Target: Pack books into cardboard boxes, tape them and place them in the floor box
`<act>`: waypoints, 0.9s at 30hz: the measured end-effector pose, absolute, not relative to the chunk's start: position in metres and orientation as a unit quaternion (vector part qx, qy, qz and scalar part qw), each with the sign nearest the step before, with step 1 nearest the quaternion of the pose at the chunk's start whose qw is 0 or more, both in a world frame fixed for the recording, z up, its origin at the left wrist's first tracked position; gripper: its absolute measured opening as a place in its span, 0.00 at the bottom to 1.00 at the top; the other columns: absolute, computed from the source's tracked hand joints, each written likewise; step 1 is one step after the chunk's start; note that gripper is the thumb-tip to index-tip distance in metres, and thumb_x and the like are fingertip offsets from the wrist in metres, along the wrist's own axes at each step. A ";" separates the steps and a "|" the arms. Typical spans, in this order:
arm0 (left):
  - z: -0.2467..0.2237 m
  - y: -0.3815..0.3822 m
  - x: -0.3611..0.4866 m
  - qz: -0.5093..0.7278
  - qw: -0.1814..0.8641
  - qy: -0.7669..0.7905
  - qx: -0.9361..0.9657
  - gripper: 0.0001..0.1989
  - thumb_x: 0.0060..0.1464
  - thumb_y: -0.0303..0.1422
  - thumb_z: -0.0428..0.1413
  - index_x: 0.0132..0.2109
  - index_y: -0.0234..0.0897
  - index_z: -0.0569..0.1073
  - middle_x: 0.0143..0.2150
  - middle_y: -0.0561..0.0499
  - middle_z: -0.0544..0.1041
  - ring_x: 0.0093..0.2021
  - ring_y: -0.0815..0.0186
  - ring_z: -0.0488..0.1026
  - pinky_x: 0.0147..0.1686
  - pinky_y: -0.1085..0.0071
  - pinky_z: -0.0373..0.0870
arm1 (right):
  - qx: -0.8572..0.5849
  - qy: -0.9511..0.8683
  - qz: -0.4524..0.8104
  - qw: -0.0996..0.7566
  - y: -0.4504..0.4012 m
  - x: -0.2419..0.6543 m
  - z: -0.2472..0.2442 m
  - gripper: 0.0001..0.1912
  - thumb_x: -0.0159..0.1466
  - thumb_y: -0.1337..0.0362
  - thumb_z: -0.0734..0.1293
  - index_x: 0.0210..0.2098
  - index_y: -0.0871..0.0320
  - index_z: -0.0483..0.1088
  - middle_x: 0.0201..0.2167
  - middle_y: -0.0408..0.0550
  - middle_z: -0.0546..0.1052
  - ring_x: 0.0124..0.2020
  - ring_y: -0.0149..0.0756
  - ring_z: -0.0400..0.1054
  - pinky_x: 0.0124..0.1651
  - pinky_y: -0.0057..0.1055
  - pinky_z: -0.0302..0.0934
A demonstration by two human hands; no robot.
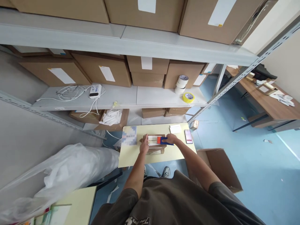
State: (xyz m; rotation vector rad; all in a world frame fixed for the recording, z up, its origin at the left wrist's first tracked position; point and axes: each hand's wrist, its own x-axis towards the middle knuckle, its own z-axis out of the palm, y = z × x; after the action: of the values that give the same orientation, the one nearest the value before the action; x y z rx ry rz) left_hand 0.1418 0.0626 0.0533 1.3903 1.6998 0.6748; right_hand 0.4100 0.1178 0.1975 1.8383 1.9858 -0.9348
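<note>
A small open cardboard box [156, 152] lies on the pale yellow table [131, 156] in front of me. My left hand [144, 145] grips its left end, fingers closed over the edge. Inside the box a white surface [153, 138] shows. My right hand [172, 138] is closed on a flat blue-and-orange item [163, 140] at the right end of the box. The orange end of this item lies over the white surface; its exact kind cannot be made out. Part of the box is hidden under my hands.
On the table are a phone [188, 136], white paper [175, 128] and a patterned sheet [129, 136]. Shelves ahead hold cartons [112, 70], tape rolls [188, 97] and a white cabled device [95, 91]. A large open carton [222, 165] stands right; a plastic bag [77, 165] bulges left.
</note>
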 end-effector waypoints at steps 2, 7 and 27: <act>0.053 0.064 0.140 0.273 0.410 0.673 0.552 0.33 0.73 0.47 0.41 0.79 0.47 0.57 0.80 0.44 0.56 0.74 0.50 0.63 0.60 0.58 0.72 | 0.654 0.675 -0.306 0.152 0.117 0.444 0.200 0.32 0.57 0.35 0.76 0.41 0.59 0.83 0.43 0.63 0.85 0.43 0.53 0.80 0.40 0.35 0.67; 0.053 0.068 0.141 0.273 0.394 0.682 0.551 0.33 0.71 0.49 0.46 0.78 0.48 0.60 0.80 0.44 0.57 0.72 0.47 0.66 0.59 0.58 0.73 | 0.694 0.648 -0.263 0.170 0.113 0.528 0.210 0.32 0.54 0.36 0.78 0.38 0.60 0.83 0.42 0.65 0.85 0.44 0.56 0.79 0.42 0.38 0.68; 0.047 0.067 0.144 0.279 0.391 0.680 0.554 0.32 0.72 0.47 0.47 0.78 0.49 0.58 0.80 0.49 0.57 0.75 0.52 0.62 0.62 0.62 0.71 | 0.827 0.499 -0.236 0.102 0.081 0.458 0.105 0.25 0.74 0.50 0.60 0.56 0.61 0.76 0.49 0.67 0.83 0.52 0.53 0.79 0.49 0.41 0.70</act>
State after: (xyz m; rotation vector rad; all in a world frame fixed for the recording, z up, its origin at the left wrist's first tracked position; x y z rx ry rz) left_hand 0.1436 0.0670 0.0475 1.4059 1.7271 0.7093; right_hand 0.4576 0.0811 0.1053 2.4425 1.4741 -0.6958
